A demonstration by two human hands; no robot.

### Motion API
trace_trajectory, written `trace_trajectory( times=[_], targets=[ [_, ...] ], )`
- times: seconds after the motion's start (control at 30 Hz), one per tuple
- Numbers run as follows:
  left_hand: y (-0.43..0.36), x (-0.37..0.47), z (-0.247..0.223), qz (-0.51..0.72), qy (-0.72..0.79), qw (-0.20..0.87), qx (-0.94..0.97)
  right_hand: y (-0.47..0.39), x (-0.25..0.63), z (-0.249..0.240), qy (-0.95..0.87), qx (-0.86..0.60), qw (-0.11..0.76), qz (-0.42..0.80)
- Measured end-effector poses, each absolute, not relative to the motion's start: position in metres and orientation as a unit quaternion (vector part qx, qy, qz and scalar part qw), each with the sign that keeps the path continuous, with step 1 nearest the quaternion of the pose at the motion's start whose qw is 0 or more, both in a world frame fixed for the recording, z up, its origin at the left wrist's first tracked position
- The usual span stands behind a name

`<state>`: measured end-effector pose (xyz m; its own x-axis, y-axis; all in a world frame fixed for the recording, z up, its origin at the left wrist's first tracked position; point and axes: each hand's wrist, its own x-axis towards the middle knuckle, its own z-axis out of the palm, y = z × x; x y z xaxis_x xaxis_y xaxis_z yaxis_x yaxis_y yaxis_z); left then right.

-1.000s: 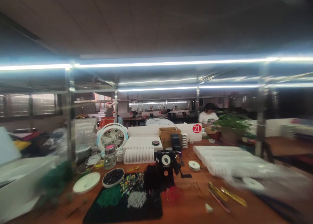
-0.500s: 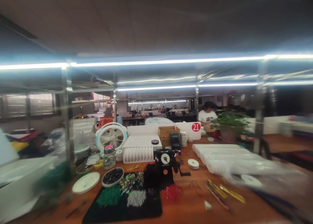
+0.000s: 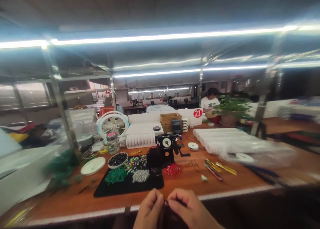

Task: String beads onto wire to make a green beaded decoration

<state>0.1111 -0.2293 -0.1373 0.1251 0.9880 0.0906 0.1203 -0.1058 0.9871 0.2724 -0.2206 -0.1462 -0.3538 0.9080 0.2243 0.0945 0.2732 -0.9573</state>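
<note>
Both hands meet at the bottom centre, in front of the table's front edge. My left hand point(image 3: 150, 207) is pinched, thumb against fingers. Close beside it, my right hand point(image 3: 186, 205) is pinched too. Something small and dark sits between the fingertips, too small to name. Beyond them lies a black mat point(image 3: 120, 189) with green pieces point(image 3: 116, 175), silvery pieces point(image 3: 140, 176) and multicoloured beads point(image 3: 135, 164). A black device with a round dial point(image 3: 166, 142) and a crank stands behind. Red pieces point(image 3: 172, 169) lie at its foot.
Left of the mat are a white round lid point(image 3: 93, 166), a bowl of black pieces point(image 3: 118, 160), a glass jar point(image 3: 113, 144) and a fan point(image 3: 113, 126). Yellow-handled tools point(image 3: 226, 168) and wrapped white rolls point(image 3: 222, 140) lie right. A person point(image 3: 209, 101) sits beyond.
The view has tilted down, so the table's front edge now shows. Both my hands have come into view at the bottom, with fingertips together.
</note>
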Motion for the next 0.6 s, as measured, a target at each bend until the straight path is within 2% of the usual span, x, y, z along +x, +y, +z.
trace_trajectory(
  times=[0.27,0.6],
  targets=[
    [-0.232,0.118,-0.120,0.466,0.429,0.548,0.547,-0.224,0.275,-0.126,-0.642,-0.360,0.459,0.497],
    [-0.236,0.113,-0.116,0.452,0.473,0.430,0.623,-0.226,0.273,-0.127,-0.657,-0.380,0.452,0.468]
  ],
)
